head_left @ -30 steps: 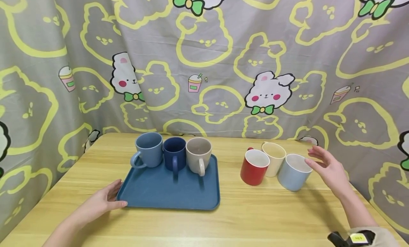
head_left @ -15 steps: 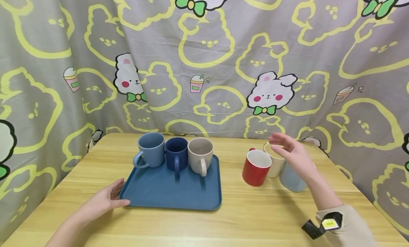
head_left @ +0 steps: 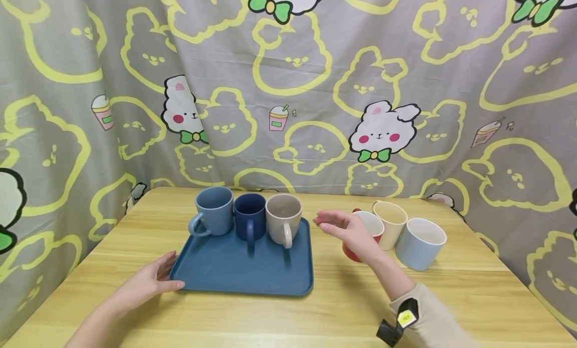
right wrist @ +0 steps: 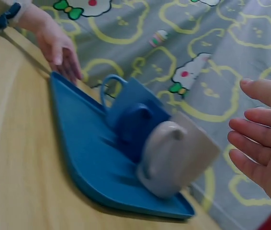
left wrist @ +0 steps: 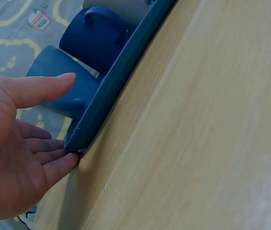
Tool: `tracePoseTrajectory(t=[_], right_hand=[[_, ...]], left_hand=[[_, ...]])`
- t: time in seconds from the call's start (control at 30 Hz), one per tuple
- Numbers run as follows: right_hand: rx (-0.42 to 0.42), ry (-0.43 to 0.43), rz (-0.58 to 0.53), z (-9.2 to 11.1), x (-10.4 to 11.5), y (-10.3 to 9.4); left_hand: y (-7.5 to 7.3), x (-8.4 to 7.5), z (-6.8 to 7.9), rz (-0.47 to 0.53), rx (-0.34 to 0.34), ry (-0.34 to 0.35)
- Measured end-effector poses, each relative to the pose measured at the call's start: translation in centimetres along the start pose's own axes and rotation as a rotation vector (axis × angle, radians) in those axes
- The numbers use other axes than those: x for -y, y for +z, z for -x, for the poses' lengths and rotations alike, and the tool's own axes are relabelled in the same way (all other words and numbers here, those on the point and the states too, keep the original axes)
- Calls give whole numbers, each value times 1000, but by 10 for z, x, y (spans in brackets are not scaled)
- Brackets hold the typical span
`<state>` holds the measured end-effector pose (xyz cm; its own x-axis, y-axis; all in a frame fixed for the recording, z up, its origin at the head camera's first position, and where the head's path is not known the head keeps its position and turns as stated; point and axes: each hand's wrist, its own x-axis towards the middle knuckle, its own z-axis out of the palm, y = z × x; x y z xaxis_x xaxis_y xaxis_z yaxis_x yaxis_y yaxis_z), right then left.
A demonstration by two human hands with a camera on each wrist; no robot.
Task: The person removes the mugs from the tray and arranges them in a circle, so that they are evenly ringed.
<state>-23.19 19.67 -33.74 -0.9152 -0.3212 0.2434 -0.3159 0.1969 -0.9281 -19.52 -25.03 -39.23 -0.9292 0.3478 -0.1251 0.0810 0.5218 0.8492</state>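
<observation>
Behind the wooden table [head_left: 270, 320] hangs a patterned grey curtain [head_left: 216, 62]. Toward the right side I see a cream mug [head_left: 391, 229], a light blue mug [head_left: 420, 245] and a red mug [head_left: 351, 253], the last partly hidden by the person's right hand [head_left: 353, 233]. The tray [head_left: 243, 275] lies flat, deep blue and rounded at the corners; a grey-blue mug [head_left: 215, 214], a navy mug [head_left: 250, 219] and a beige mug [head_left: 282, 220] stand upright along its far side. At its near left corner, the left hand [head_left: 146, 282] touches it with straight fingers, thumb spread, gripping nothing. The right hand's fingers, extended and empty, hover apart from its right edge.
</observation>
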Motion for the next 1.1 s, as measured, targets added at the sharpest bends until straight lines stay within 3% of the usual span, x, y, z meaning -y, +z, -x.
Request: tracePoseTrajectory(t=[0.13,0.33,0.63,0.8,1.1], right_hand=[[42,38,-48,-5,-9,17],[39,116,17,-14,-26,37],[128,99,-83,-23,-43,63],[99,85,-143,-29,-42,75],[18,63,-147,-27,-42,84]], left_hand=[[0,-1,0,-6,-1,-2],[0,-1,0,-19,-8,5],[1,-2,0,-22,-13,-31],[-1,0,-1,-13,-24,-31],[-1,2,-2,-14,-11,-26]])
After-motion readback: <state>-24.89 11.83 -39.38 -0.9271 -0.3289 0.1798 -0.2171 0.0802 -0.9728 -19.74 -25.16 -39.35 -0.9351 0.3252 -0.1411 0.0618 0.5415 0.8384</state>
